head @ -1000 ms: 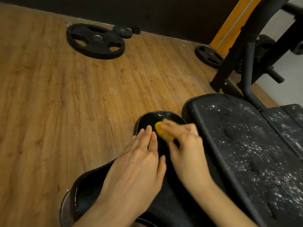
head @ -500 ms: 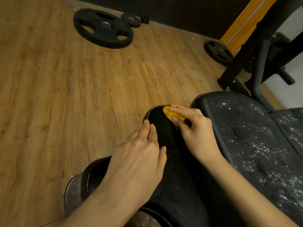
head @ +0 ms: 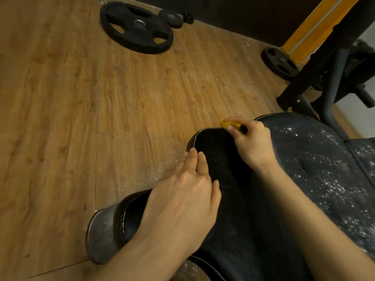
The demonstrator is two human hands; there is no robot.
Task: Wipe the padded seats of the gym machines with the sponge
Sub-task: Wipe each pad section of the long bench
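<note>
A narrow black padded seat (head: 221, 159) with white stitching runs from the bottom of the view toward the floor. My left hand (head: 186, 201) lies flat on its left side, fingers together, holding nothing. My right hand (head: 251, 142) pinches a small yellow sponge (head: 230, 124) at the seat's far tip, where the sponge pokes just past the stitched edge. Beside it on the right, a wider black pad (head: 316, 159) is speckled with white flecks.
Wooden floor (head: 101, 98) spreads to the left, with white crumbs beside the seat. A large black weight plate (head: 137, 27) and a small one (head: 171, 18) lie by the dark wall. Another plate (head: 279, 62) leans near the black machine frame (head: 328, 78) at the right.
My right hand has slid the sponge forward along the seat, from its middle to the far tip. My left hand has stayed pressed on the seat.
</note>
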